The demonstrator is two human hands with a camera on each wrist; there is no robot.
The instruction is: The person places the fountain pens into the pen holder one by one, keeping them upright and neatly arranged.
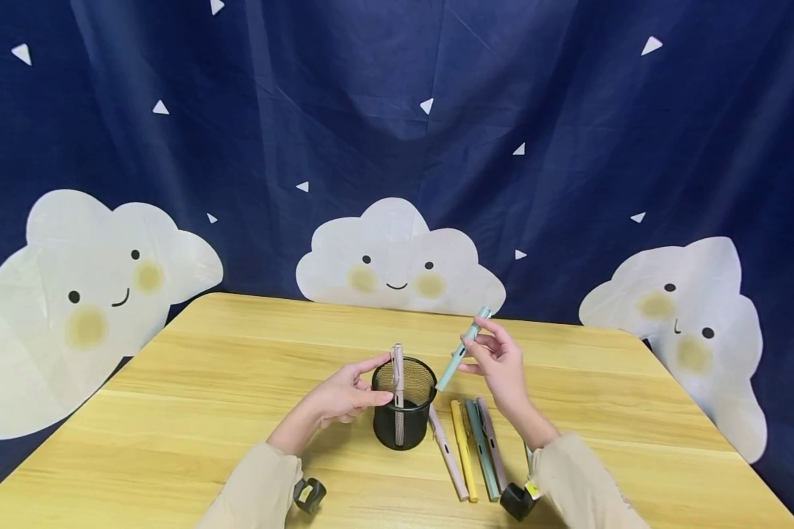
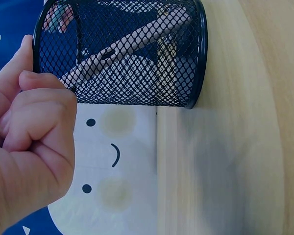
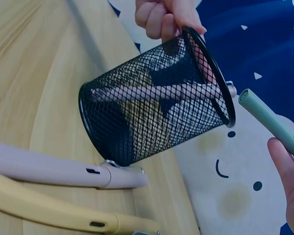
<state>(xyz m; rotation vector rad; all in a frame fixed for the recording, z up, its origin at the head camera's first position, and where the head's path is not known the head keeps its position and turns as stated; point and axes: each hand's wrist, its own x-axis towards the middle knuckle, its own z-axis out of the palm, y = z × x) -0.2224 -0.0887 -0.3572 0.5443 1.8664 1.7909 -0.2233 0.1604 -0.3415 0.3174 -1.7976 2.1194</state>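
A black mesh pen holder (image 1: pixel 403 427) stands upright on the wooden table, a pale pink pen (image 1: pixel 398 382) leaning inside it. My left hand (image 1: pixel 337 397) grips its left side at the rim with thumb and forefinger; in the left wrist view the other fingers are curled. Pinched in my right hand (image 1: pixel 503 364) is a light green pen (image 1: pixel 462 353), held slanted, its lower end close to the holder's right rim. In the right wrist view that green pen (image 3: pixel 269 120) points toward the holder's mouth, just outside it.
Right of the holder several pens lie side by side on the table (image 1: pixel 238 367): a pink one (image 1: pixel 448 457), a yellow one (image 1: pixel 465 452), a teal one (image 1: pixel 481 452) and a mauve one (image 1: pixel 492 441). A dark blue curtain (image 1: pixel 370 95) with white clouds hangs behind the table's far edge.
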